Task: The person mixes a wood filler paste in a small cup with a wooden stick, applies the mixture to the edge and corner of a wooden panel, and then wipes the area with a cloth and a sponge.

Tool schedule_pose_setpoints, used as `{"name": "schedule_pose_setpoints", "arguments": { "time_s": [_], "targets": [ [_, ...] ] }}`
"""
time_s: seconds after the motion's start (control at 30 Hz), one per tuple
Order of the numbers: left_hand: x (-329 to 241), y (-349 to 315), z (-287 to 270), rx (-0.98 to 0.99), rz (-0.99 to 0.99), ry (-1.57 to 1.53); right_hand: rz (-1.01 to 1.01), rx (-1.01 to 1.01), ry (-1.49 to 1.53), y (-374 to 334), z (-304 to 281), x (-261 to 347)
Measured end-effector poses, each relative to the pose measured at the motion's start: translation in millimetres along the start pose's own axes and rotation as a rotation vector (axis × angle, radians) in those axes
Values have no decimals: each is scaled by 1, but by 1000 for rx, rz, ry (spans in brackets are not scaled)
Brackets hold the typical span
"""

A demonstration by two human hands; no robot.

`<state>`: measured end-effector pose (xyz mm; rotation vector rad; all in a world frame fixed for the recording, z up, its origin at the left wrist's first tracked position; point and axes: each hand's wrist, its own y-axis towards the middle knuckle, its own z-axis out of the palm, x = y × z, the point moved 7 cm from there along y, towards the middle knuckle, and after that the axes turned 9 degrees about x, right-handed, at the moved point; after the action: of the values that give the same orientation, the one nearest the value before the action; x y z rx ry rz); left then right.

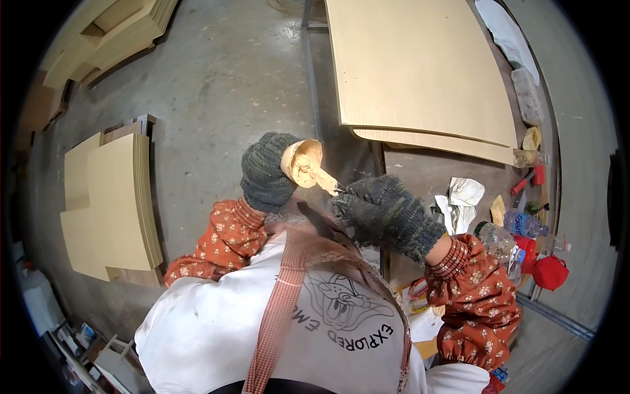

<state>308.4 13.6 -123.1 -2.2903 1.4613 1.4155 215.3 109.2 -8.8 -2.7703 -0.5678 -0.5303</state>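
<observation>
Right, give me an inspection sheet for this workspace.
Surface: dark workbench at right, carrying two pale boards.
Job's things: small cup of tan paste in the left hand; paste-coated tool in the right hand.
Clutter: crumpled white rag, plastic bottles, red items along the bench edge.
Hands: both in dark knit gloves, both gripping.
Cables: nothing seen.
Surroundings: concrete floor; stacked boards at left, more at upper left.
</observation>
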Motion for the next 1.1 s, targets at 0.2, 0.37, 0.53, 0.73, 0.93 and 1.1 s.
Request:
{"name": "schedule_pose_setpoints", "arguments": {
  "time_s": [0.2,0.37,0.53,0.73,0.93,1.1],
  "targets": [
    [42,-13,28,83,-57,-220,9,-52,467,-5,9,-8],
    [53,-7,46,65,59,-518,209,-10,831,-11,6,-16],
    [26,5,39,1,-30,-262,112,3,173,-23,-17,-12],
    [8,15,46,112,-257,-713,270,95,-39,-32,-23,-4],
    [-37,34,35,261,2,-332,79,-347,-43,-39,-30,5],
    [-21,25,52,359,-55,-689,99,-192,-97,-40,-42,4]
  ]
}}
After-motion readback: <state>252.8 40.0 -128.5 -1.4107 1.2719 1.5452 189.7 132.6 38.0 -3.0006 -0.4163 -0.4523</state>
